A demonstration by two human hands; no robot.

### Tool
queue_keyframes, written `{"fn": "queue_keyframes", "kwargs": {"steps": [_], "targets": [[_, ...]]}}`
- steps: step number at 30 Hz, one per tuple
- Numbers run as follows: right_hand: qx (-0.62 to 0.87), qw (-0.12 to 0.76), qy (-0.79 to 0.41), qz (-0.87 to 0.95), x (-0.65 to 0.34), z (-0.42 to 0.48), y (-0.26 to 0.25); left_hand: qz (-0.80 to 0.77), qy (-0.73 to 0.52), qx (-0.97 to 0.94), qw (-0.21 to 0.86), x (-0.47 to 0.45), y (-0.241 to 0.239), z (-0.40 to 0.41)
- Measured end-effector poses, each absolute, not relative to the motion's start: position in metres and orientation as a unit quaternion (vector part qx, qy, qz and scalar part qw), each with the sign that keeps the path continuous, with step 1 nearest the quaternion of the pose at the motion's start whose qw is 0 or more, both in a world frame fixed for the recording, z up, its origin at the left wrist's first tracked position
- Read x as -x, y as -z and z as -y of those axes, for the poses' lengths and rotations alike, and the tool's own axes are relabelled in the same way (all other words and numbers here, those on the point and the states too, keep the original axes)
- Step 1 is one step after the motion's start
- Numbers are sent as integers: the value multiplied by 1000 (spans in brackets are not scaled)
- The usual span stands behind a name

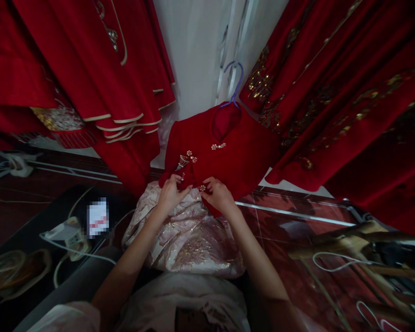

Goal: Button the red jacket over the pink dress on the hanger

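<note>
A red top [254,154] with a collar lies spread in front of me on a purple-blue hanger [241,76]. Small jewelled flower ornaments [218,146] decorate its front, and a beaded, fan-shaped ornament [184,160] is at its left. My left hand [171,192] grips the lower left part of the top, its fingers closed on the cloth. My right hand [218,194] pinches the lower edge beside another flower ornament [202,188]. Pale, shiny patterned fabric [190,235] covers my lap beneath both hands.
Red embroidered garments [124,87] hang at the left, and more with gold sequins [332,101] at the right. A dark surface at the left bears a power strip [74,237] with white cords. A wooden frame [332,240] stands at the right; a metal rail [297,214] runs low behind.
</note>
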State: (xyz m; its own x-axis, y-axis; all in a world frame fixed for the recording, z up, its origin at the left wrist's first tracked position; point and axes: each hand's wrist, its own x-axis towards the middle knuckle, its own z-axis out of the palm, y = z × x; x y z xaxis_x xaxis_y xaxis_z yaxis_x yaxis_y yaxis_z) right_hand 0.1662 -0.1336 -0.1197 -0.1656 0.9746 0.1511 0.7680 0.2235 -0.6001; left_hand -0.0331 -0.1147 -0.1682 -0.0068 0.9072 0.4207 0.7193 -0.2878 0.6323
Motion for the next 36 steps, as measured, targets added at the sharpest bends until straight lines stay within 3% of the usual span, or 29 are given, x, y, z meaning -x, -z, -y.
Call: {"fn": "queue_keyframes", "kwargs": {"steps": [5,11,22,36], "targets": [[586,264,-162,749,-156,130,127,-578,-436,-661,199,34,166,127],[539,346,-191,744,-155,118,139,-573,-454,-648,213,29,156,136],[408,366,-395,737,-178,126,105,-583,-428,-666,182,15,142,149],[432,413,-305,742,-151,128,115,-593,-418,-651,223,9,149,143]]}}
